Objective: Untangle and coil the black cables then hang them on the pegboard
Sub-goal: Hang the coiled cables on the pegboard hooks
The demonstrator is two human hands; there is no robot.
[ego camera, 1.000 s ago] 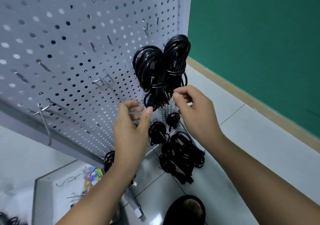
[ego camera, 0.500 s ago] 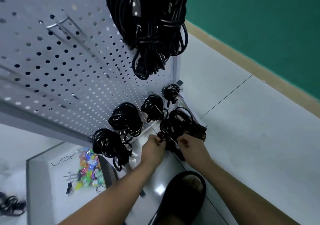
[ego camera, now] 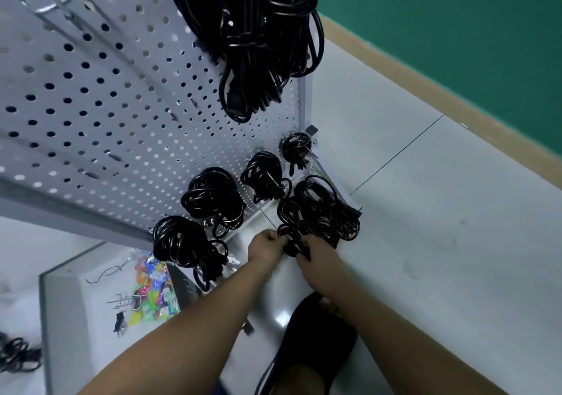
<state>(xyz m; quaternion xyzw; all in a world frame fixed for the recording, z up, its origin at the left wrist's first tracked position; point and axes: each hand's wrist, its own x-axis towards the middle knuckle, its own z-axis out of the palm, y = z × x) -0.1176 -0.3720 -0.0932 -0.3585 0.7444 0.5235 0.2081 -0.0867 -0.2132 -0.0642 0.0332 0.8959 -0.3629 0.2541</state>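
A tangled pile of black cables (ego camera: 319,212) lies on the floor at the foot of the grey pegboard (ego camera: 121,105). My left hand (ego camera: 264,247) and my right hand (ego camera: 316,257) both grip the near end of that pile, fingers curled round the cable. Two coiled black cables (ego camera: 258,35) hang from hooks high on the board, close to the camera. Several smaller coils (ego camera: 213,197) hang along the board's lower edge.
Bare metal hooks (ego camera: 57,5) stick out of the pegboard at upper left. A glass-walled box (ego camera: 60,303) at lower left holds a colourful packet (ego camera: 152,291) and loose hooks. My black slipper (ego camera: 316,340) stands near the hands. A green wall (ego camera: 456,29) rises on the right.
Both hands dropped from the hanging coils down to the cable pile on the floor and took hold of it. The view tilted down with them.
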